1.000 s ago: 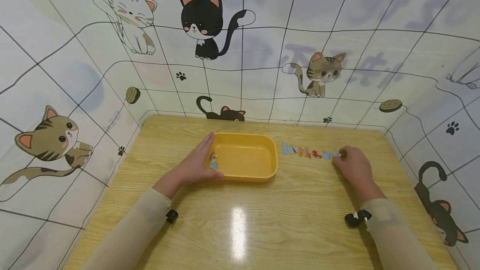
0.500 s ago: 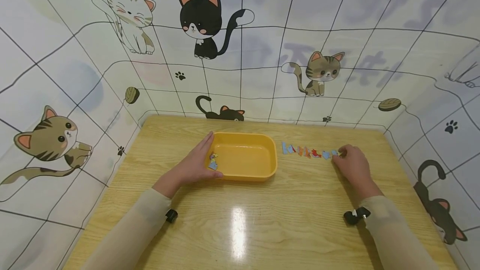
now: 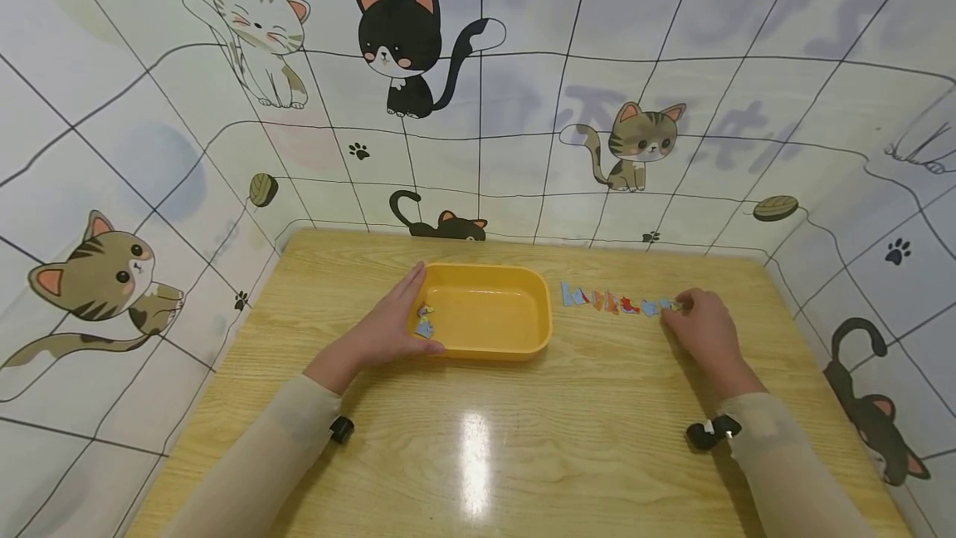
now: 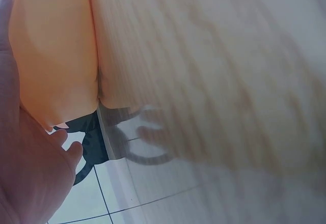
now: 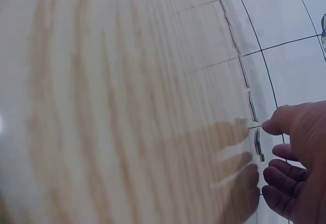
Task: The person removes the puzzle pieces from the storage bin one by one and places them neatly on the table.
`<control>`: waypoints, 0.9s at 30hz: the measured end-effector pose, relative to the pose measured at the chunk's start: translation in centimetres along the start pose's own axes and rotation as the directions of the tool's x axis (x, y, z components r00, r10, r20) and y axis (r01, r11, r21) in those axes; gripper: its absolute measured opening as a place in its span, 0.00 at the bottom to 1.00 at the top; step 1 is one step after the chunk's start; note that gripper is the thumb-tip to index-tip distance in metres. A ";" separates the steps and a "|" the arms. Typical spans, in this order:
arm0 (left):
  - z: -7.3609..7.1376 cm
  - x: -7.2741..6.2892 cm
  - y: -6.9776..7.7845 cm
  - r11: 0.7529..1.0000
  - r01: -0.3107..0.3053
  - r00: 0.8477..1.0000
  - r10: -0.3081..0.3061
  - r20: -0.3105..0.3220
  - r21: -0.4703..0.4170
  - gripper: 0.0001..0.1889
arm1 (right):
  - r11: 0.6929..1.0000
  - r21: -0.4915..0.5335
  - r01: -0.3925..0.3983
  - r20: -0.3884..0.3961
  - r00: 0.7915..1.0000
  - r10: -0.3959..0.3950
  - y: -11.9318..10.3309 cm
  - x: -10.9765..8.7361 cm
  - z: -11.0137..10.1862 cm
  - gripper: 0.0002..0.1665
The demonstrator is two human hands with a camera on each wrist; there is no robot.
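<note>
My left hand (image 3: 384, 326) spans the left end of a yellow plastic tray (image 3: 485, 354) and grips it, thumb at the near rim and fingers at the far side. In the left wrist view, the tray's orange-looking wall (image 4: 56, 56) stands beside that hand. A few small jigsaw puzzle pieces (image 3: 425, 327) lie inside by the left wall. Right of the tray runs a row of puzzle pieces (image 3: 629, 305), blue, orange and red. At the row's right end my right hand (image 3: 705, 330) pinches a small piece (image 3: 677, 306), partly hidden by the fingers. The right wrist view shows the pieces edge-on (image 5: 253, 107).
All of this lies on a light wooden table (image 3: 568, 438). Walls with printed cats and a grid pattern (image 3: 523, 106) enclose its back and sides. Each wrist wears a small black device (image 3: 713, 432).
Both hands keep their places, and the tray stays still. At the row's right end, the fingers of my right hand shift only slightly over the piece.
</note>
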State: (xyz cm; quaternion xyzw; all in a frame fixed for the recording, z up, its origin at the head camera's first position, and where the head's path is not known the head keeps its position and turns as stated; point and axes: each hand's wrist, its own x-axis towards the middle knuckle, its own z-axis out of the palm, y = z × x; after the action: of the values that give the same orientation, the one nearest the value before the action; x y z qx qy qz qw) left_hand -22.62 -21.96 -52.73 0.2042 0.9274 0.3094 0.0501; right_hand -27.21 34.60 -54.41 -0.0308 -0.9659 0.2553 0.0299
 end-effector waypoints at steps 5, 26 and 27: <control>0.0 0.0 -0.1 1.000 0.001 1.000 -0.001 0.003 0.003 0.79 | 0.998 0.051 0.022 -0.004 1.000 -0.022 -0.9 -0.5 -0.3 0.29; -0.1 -0.1 -0.1 1.000 0.005 1.000 -0.004 0.007 -0.017 0.80 | 0.912 0.233 0.337 -0.057 0.941 -0.333 -12.1 -2.0 0.2 0.15; -0.1 -0.1 -0.2 1.000 0.004 1.000 -0.004 0.006 -0.019 0.80 | 0.905 0.234 0.355 -0.048 0.934 -0.354 -12.9 -2.0 0.4 0.15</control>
State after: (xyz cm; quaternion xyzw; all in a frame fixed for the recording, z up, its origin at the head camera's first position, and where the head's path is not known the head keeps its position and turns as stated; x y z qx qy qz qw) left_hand -22.65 -22.14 -52.77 0.2028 0.9247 0.3174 0.0554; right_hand -25.84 23.09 -48.44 0.1484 -0.9175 0.3598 0.0814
